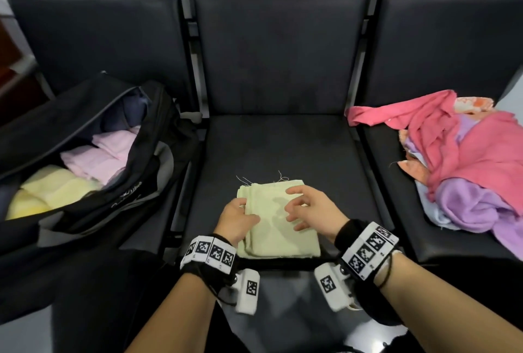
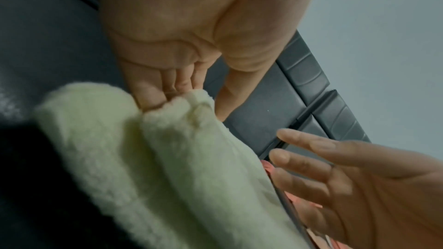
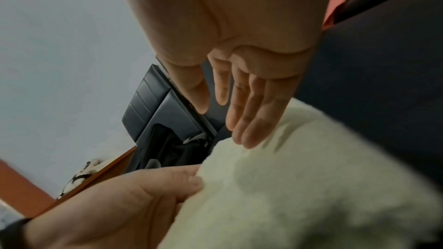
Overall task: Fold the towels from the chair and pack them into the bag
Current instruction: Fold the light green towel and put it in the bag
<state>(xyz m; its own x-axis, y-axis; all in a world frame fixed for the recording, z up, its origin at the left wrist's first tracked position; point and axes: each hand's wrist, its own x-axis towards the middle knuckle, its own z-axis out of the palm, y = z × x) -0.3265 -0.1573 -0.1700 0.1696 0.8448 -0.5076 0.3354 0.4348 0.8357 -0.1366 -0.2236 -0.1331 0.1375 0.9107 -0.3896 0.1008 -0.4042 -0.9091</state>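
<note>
A folded pale green towel (image 1: 278, 228) (image 2: 143, 158) (image 3: 299, 186) lies near the front edge of the middle chair seat (image 1: 283, 149). My left hand (image 1: 240, 217) (image 2: 189, 90) holds its left edge, fingers tucked under and thumb on top. My right hand (image 1: 300, 208) (image 3: 225, 120) is spread over the towel's top, its fingertips just touching the cloth. On the left seat an open black bag (image 1: 152, 154) holds folded pink and yellow towels. On the right seat lies a loose heap of unfolded towels (image 1: 467, 169), pink, purple and orange.
The three dark seats stand in a row, with metal frames between them. The bag's mouth faces the middle seat. Behind the green towel the rear of the middle seat is bare. My dark-clad legs are below the seat's front edge.
</note>
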